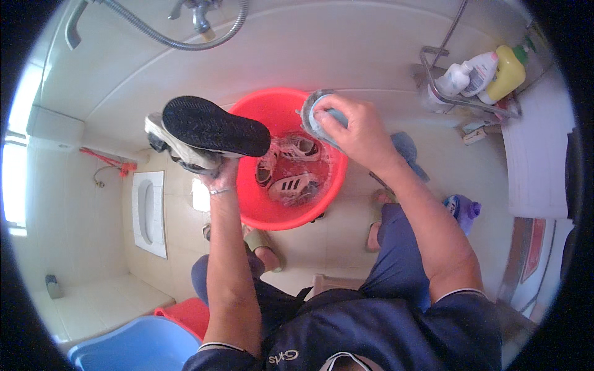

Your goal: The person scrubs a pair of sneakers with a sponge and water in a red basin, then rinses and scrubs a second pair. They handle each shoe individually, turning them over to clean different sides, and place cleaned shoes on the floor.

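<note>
My left hand (pixel 222 175) grips a sandal with a black sole (pixel 216 125) and pale straps from below, its sole turned up towards me. A scrubbing brush with a light blue back and grey bristles (pixel 310 113) is in my right hand (pixel 350 127), held over the far right rim of a red plastic basin (pixel 289 222). Sandal and brush are apart. In the basin, several shoes lie in sudsy water, among them a white sneaker with black stripes (pixel 292 185).
A wire rack at the upper right holds several bottles (pixel 503 76). A purple bottle (pixel 464 211) stands on the floor to the right. A squat toilet (pixel 149 213) is at the left, a blue tub (pixel 134 345) at the lower left. A shower hose (pixel 171 42) hangs above.
</note>
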A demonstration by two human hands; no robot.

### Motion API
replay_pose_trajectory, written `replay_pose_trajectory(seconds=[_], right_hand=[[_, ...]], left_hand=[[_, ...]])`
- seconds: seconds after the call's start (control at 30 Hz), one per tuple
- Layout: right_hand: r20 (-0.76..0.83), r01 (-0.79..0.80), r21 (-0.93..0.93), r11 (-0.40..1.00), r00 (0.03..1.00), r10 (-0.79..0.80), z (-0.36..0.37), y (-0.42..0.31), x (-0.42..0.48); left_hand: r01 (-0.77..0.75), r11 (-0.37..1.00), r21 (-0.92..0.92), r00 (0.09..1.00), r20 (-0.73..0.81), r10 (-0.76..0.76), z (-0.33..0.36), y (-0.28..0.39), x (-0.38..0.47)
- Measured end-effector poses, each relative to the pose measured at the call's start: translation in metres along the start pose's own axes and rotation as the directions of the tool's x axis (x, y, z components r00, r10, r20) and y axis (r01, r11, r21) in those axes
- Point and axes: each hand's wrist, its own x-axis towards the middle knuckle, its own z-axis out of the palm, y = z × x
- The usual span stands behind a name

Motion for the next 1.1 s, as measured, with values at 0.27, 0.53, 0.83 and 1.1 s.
replay_pose_trajectory(seconds=[0.27,0.53,0.83,1.1], right_hand=[[0.034,-0.024,-0.072,0.997,0.999,0.026,0.009,0.0,0.001],[0.133,-0.004,-0.115,0.993,0.991,0.019,0.022,-0.008,-0.001],[0.179,-0.015,-0.192,0.981,0.983,0.051,0.033,-0.001,0.001],[0.2,0.007,-0.155,0.988,0.979,0.024,0.04,-0.013,-0.002]], left_hand=[[-0.076,0.88,0.469,0.995,0.098,0.033,0.067,0.097,-0.019],[-0.031,0.612,0.79,0.9,-0.244,0.361,-0.058,0.215,-0.142],[0.325,0.578,0.748,0.52,-0.652,0.552,-0.241,0.221,-0.274],[0.03,0.513,0.858,0.795,-0.332,0.509,-0.148,0.241,-0.208]])
